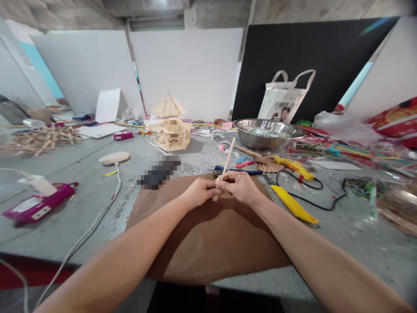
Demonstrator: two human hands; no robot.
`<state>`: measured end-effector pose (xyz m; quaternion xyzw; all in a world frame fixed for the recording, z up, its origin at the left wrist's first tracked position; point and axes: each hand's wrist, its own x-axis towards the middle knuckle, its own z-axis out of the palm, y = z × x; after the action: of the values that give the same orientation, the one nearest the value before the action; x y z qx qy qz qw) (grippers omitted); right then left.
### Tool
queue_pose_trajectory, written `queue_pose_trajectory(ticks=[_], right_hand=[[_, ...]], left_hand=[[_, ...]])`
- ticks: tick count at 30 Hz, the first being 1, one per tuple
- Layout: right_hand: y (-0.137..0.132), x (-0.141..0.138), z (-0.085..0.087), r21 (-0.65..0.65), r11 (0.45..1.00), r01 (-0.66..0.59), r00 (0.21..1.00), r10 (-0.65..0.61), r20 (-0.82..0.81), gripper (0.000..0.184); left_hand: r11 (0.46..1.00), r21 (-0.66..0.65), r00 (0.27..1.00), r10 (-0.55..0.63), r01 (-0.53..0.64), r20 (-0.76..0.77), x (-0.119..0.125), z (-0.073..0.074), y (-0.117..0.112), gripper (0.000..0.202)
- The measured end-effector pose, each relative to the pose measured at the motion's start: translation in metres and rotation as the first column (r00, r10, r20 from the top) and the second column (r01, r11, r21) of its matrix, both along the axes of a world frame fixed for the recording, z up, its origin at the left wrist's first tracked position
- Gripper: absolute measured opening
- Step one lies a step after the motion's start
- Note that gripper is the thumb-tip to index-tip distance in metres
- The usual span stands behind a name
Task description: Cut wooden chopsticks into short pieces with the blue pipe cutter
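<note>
Above a brown cloth [208, 243], my left hand [200, 191] and my right hand [240, 186] meet with fingertips close together. Both pinch a thin, pale wooden stick [229, 155], which points up and slightly right. A short piece of it, or of a second small stick, pokes out below the fingers; the grip hides which. Just behind my hands lie blue-handled pliers [239, 170]. A yellow utility knife [293, 204] rests right of the cloth. Farther back stands a small pavilion model [169, 124] made of wooden sticks.
Left are a purple power strip [41, 202], a white oval device [114, 158] with its cable, and a pile of sticks [42, 138]. A metal bowl [269, 134], a tote bag [283, 100], a folding fan [269, 163] and a yellow-handled corded tool [295, 167] lie right.
</note>
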<state>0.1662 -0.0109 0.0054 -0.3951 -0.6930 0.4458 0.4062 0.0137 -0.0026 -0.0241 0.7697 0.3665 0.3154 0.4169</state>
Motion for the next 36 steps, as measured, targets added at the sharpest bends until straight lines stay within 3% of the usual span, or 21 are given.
queue_pose_trajectory(ticks=[7,11,14,16,19,21,23,26,28,31,36], right_hand=[[0.003,0.001,-0.001,0.11,0.994,0.004,0.996,-0.014,0.088,0.017],[0.011,0.013,0.003,0.239,0.967,0.094,0.945,-0.161,0.283,0.03],[0.018,0.028,0.005,0.404,0.888,0.22,0.759,-0.416,0.5,0.045],[0.023,0.038,0.003,0.46,0.872,0.169,0.566,-0.468,0.678,0.059],[0.029,0.048,-0.006,0.356,0.924,0.14,0.292,-0.382,0.877,0.077],[0.032,0.051,-0.01,0.266,0.952,0.153,0.202,-0.294,0.934,0.079],[0.034,0.053,-0.012,0.229,0.963,0.14,0.165,-0.251,0.954,0.078],[0.034,0.053,-0.012,0.261,0.961,0.092,0.125,-0.271,0.954,0.074],[0.031,0.052,-0.011,0.3,0.952,0.065,0.112,-0.305,0.946,0.065],[0.027,0.048,-0.008,0.345,0.935,0.082,0.119,-0.353,0.928,0.045],[0.022,0.042,0.001,0.448,0.882,0.151,0.115,-0.465,0.878,0.033]], left_hand=[[0.998,0.054,0.996,0.035,-0.031,-0.083,0.004,0.009,-0.005,0.03],[0.998,0.013,0.998,0.069,-0.069,-0.013,0.003,0.009,-0.004,0.027],[0.978,-0.169,0.977,0.146,-0.119,0.159,0.0,0.008,0.002,0.025],[0.941,-0.307,0.94,0.226,-0.143,0.254,-0.003,0.007,0.005,0.025],[0.896,-0.419,0.906,0.292,-0.147,0.306,-0.005,0.009,0.008,0.027],[0.886,-0.445,0.912,0.282,-0.13,0.297,-0.005,0.01,0.008,0.028],[0.886,-0.448,0.926,0.265,-0.124,0.268,-0.006,0.011,0.008,0.027],[0.918,-0.346,0.954,0.259,-0.193,0.154,-0.009,0.012,0.008,0.026],[0.95,-0.157,0.96,0.279,-0.271,0.03,-0.011,0.012,0.009,0.028],[0.942,0.113,0.94,0.328,-0.317,-0.094,-0.015,0.012,0.01,0.034],[0.922,0.155,0.926,0.37,-0.355,-0.075,-0.018,0.01,0.014,0.035]])
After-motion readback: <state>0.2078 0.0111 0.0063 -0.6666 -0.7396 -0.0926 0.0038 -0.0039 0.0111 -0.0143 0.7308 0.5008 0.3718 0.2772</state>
